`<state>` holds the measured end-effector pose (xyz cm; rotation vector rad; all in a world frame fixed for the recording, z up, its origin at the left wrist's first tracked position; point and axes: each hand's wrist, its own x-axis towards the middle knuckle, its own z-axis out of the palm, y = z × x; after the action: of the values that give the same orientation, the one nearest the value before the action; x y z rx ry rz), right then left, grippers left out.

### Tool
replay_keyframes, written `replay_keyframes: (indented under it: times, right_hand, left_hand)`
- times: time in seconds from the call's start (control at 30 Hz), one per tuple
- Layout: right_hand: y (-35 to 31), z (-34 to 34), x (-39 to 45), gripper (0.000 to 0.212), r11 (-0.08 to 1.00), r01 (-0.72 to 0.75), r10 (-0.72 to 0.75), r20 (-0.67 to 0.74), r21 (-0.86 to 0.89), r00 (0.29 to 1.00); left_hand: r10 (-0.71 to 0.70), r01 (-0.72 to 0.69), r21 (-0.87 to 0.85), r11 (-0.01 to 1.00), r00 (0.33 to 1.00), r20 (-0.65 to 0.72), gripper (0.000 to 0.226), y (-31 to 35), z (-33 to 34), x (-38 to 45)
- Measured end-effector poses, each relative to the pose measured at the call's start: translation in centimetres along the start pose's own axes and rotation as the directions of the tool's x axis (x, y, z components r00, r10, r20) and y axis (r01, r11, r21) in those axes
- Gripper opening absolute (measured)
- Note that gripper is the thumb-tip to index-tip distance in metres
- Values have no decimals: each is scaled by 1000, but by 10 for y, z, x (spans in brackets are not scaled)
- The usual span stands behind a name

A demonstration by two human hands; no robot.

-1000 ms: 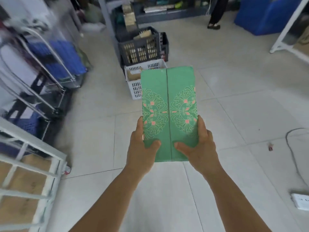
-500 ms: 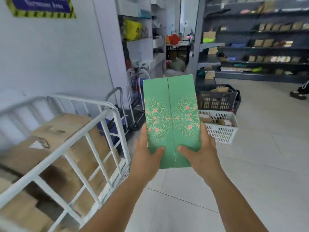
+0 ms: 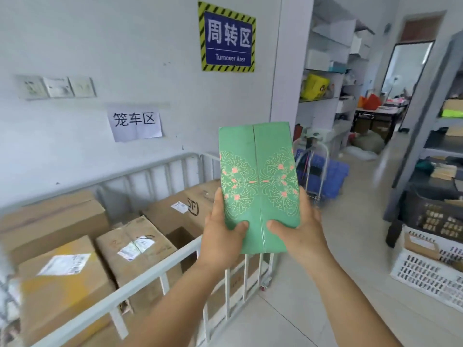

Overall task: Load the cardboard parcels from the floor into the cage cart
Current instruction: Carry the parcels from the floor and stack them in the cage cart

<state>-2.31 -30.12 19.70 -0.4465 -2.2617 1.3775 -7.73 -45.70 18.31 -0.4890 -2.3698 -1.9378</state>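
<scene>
Pale floor tiles (image 3: 350, 284) and shelving (image 3: 325, 71) surround the cage cart (image 3: 155, 276) as left hand (image 3: 220, 236) and right hand (image 3: 300, 231) grip a green parcel (image 3: 258, 181) over its corner.

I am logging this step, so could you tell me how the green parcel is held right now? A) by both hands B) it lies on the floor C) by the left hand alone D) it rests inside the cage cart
A: the left hand and the right hand both grip the lower end of the green parcel, thumbs on its front.

Both hands (image 3: 265, 236) forward, fingers curled
</scene>
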Motion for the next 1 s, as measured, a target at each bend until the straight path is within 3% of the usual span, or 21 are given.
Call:
replay_keyframes:
  times: [0.13, 0.37, 0.63, 1.0]
  right_hand:
    - [-18, 40, 21, 100, 999, 34, -35, 97, 7, 995]
    - [-24, 106, 86, 101, 995, 88, -95, 263, 39, 960]
    - [-19, 158, 194, 93, 988, 156, -132, 463, -14, 877]
    - [-18, 276, 282, 91, 988, 138, -151, 640, 71, 753]
  left_hand:
    - [-23, 20, -27, 999, 996, -88, 76, -7, -37, 16]
    - [-71, 78, 18, 997, 968, -239, 76, -33, -65, 67]
    - [-131, 186, 100, 978, 906, -402, 78, -68, -68, 156]
    - [-263, 358, 68, 931, 790, -554, 86, -128, -114, 237]
